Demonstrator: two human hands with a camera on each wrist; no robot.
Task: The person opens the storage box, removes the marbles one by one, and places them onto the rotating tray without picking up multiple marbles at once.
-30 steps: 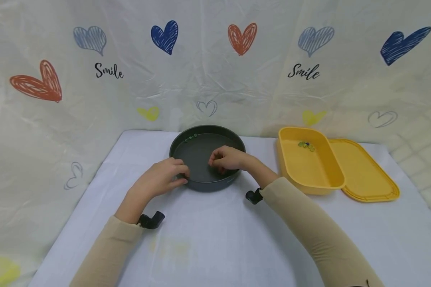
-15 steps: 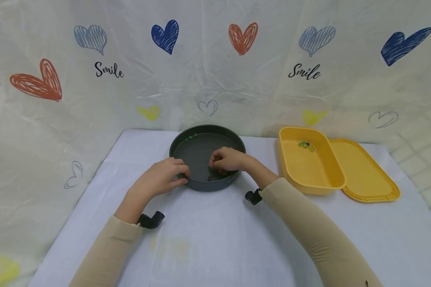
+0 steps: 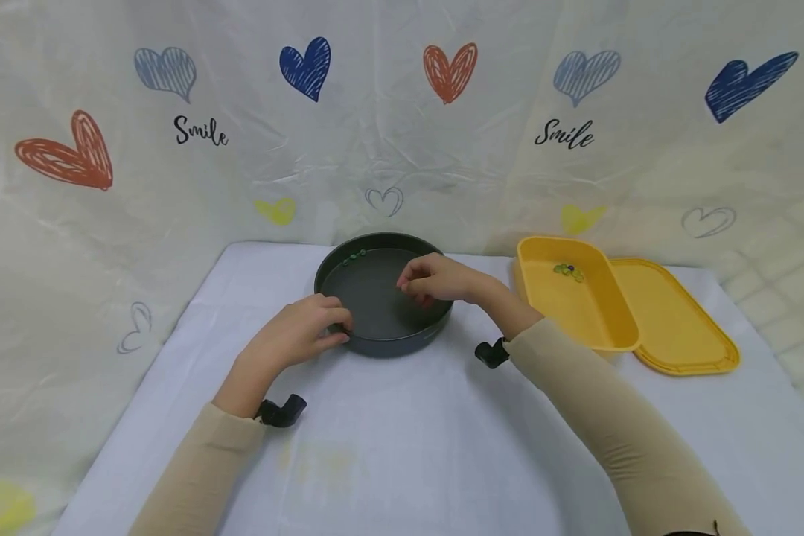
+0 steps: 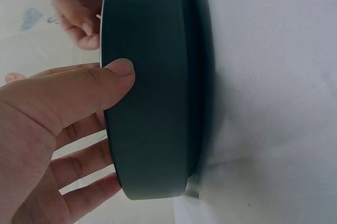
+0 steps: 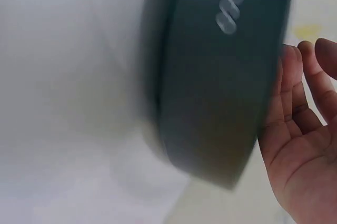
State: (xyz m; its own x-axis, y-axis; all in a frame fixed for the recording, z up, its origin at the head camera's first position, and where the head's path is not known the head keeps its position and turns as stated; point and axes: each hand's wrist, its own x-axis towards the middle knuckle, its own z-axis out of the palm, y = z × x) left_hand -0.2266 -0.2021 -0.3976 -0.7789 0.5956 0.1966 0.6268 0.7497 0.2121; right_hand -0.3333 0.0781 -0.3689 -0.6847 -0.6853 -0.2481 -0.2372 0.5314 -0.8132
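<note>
Left hand (image 3: 304,327) pinching black pan (image 3: 371,301) near far edge of tabletop (image 3: 402,447), best braced steady; right hand (image 3: 440,279) above pan, grasp indeterminable.

The pan (image 3: 395,347) near the far edge of the table (image 3: 402,447) looks smooth and matt, like coated metal, from where I stand; the yellow box (image 3: 584,294), smooth plastic; the tablecloth (image 3: 435,491), dull fabric; the creased backdrop (image 3: 375,141), faintly glossy.

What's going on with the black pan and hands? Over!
Left hand gripping black pan. Right hand over it, hold unclear. Small green pieces inside, far left. Nothing seen blocking.
</note>
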